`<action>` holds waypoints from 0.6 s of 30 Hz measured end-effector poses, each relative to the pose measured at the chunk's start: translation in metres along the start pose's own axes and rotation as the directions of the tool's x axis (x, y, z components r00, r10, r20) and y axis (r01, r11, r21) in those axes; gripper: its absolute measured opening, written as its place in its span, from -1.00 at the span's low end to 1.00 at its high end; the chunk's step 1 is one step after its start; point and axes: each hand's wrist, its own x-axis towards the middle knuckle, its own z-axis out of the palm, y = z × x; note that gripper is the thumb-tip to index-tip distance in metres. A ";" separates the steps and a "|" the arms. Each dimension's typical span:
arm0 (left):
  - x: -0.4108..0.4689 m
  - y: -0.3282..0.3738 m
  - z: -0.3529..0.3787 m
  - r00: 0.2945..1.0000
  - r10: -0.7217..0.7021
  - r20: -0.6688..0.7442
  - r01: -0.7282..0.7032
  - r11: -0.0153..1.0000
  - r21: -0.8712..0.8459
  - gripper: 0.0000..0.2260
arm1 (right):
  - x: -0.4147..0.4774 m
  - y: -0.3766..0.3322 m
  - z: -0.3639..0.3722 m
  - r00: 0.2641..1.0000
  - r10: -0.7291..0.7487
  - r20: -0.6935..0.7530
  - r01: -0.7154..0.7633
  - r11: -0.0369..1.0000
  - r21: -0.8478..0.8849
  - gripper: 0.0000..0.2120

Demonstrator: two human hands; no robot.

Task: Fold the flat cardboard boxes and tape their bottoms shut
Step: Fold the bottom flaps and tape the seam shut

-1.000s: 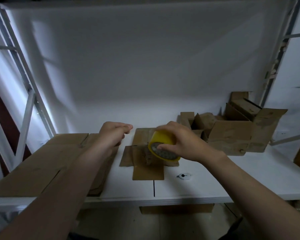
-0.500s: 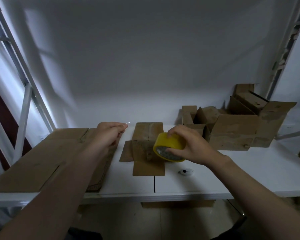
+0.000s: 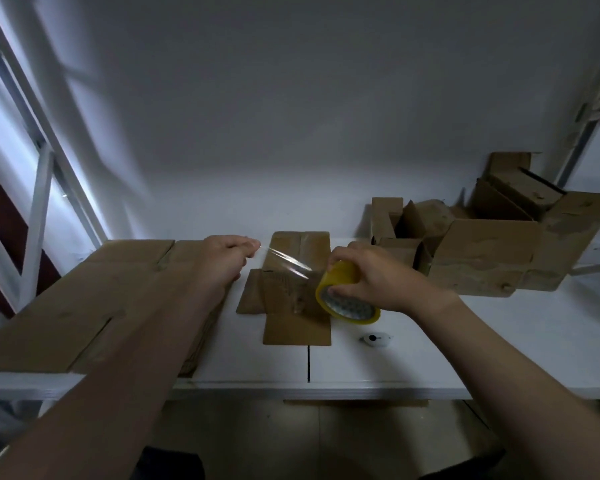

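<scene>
A small cardboard box [image 3: 297,327] stands bottom-up in the middle of the white table [image 3: 499,348], its flaps spread out flat around it. Above its right side my right hand [image 3: 371,278] grips a yellow roll of clear tape [image 3: 345,296]. A strip of clear tape [image 3: 286,263] stretches from the roll up and left to my left hand [image 3: 227,261], which pinches its free end above the box's far left. The strip hangs in the air over the box.
A stack of flat cardboard sheets [image 3: 84,306] covers the table's left part. Several folded boxes [image 3: 482,251] stand at the back right. A small white cutter [image 3: 376,340] lies right of the box. White shelf posts rise at both sides.
My hands have drawn apart: the left went up and left with the tape end, the right went right with the roll. A clear strip now spans the gap.
</scene>
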 end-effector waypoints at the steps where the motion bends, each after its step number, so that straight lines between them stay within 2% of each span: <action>1: 0.003 0.000 0.000 0.999 -0.034 -0.010 0.034 0.998 -0.050 -0.89 | 0.002 0.002 0.001 1.000 0.002 0.015 -0.002 0.998 -0.058 -0.72; 4: 0.013 -0.004 -0.001 0.996 -0.088 0.006 0.088 0.984 -0.155 -0.92 | 0.006 0.012 0.005 0.997 -0.022 -0.069 0.013 0.991 -0.130 -0.67; 6: 0.019 -0.009 -0.004 0.998 -0.068 0.015 0.069 0.987 -0.144 -0.88 | 0.006 0.022 0.010 0.982 -0.086 -0.168 0.082 0.996 -0.030 -0.62; 8: 0.025 -0.012 -0.006 0.998 -0.057 0.031 0.061 0.986 -0.157 -0.87 | 0.005 0.034 0.014 0.971 -0.115 -0.207 0.137 0.986 0.094 -0.58; 10: 0.035 -0.019 -0.008 0.999 -0.042 0.022 0.045 0.990 -0.137 -0.88 | 0.005 0.044 0.016 0.971 -0.134 -0.200 0.164 0.976 0.142 -0.57; 14: 0.050 -0.042 -0.006 0.996 0.027 0.083 -0.022 0.998 -0.058 -0.83 | 0.020 0.057 0.010 0.982 -0.122 -0.143 0.137 0.985 0.100 -0.60; 18: 0.070 -0.067 0.007 0.993 -0.096 0.074 0.096 0.995 0.002 -0.75 | 0.035 0.069 0.002 0.986 -0.129 -0.102 0.136 0.988 0.069 -0.65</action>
